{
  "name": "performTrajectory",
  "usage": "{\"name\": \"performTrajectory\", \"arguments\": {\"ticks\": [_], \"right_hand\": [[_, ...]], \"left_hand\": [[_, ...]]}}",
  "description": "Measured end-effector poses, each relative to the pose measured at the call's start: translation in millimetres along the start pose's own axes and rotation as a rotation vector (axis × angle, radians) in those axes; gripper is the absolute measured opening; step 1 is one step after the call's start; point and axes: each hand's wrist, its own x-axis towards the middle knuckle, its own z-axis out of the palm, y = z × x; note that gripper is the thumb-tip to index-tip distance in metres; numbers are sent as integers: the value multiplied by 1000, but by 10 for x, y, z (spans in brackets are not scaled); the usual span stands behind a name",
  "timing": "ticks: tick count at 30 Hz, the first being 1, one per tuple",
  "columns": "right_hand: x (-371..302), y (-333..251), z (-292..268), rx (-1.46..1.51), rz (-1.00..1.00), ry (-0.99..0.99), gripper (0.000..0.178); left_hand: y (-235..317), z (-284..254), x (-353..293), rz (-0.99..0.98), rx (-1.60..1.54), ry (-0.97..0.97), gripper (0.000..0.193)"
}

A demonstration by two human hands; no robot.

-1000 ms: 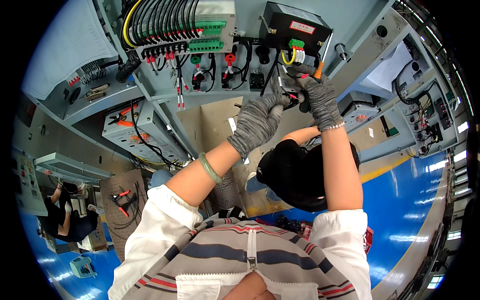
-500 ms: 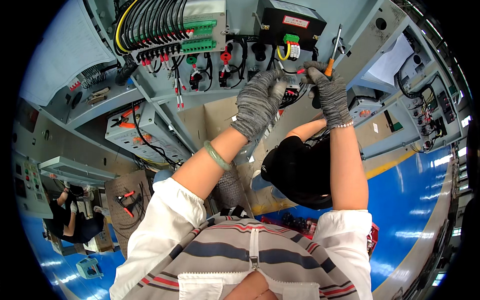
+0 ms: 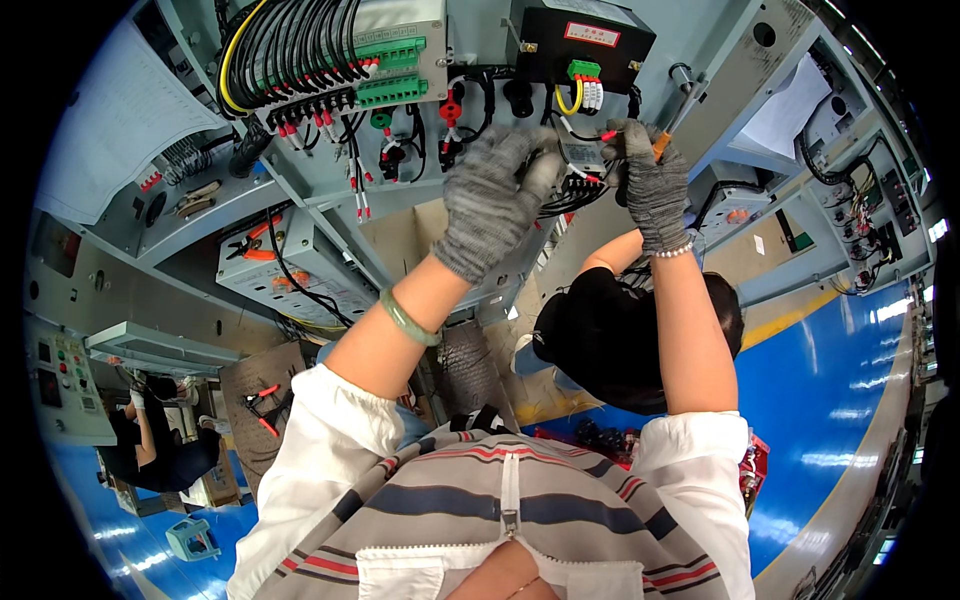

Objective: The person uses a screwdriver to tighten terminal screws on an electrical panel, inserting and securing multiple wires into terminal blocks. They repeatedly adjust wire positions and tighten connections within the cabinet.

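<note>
Wire end: I have the red-sleeved wire [image 3: 608, 135] above the small grey module [image 3: 583, 155], right at the right hand's fingertips; whether they pinch it, I can't tell.
Wire handling: I'd judge it very light and springy, the sleeve smooth and small for knitted fingers; I'd grip just behind the sleeve, so that the tip stays clear.
Screwdriver: the orange-handled screwdriver [image 3: 661, 147] slants up out of the right hand; I'd expect it to be rigid, fairly light and best steered by the handle.
Right glove: my right hand [image 3: 654, 190] is closed around the screwdriver handle, thumb side toward the module.
Left glove: my left hand [image 3: 492, 195] is bent inward left of the module, apart from the right; its back blocks my view, so I can't tell whether it grips anything.
Module wiring: the black wires [image 3: 572, 200] bunch under the module, and I can't trace where they run.
Black box: the black box [image 3: 582, 45] sits above, its top cut off by the frame edge.
Below the arms: a co-worker [image 3: 610, 340] in black crouches partly behind my right forearm, hands hidden from me.
</note>
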Motion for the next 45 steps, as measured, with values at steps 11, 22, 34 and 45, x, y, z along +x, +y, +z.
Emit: {"name": "performTrajectory", "arguments": {"ticks": [11, 22, 34, 45], "right_hand": [[106, -207, 54, -166, 96, -176, 31], [209, -237, 374, 123, 448, -139, 17], [360, -165, 492, -101, 504, -198, 30], [327, -100, 562, -297, 463, -164, 37]], "left_hand": [[29, 72, 128, 102, 86, 62, 18], [14, -63, 243, -40, -284, 148, 14], [-65, -54, 335, 190, -176, 307, 15], [-161, -93, 143, 344, 158, 213, 16]]}}
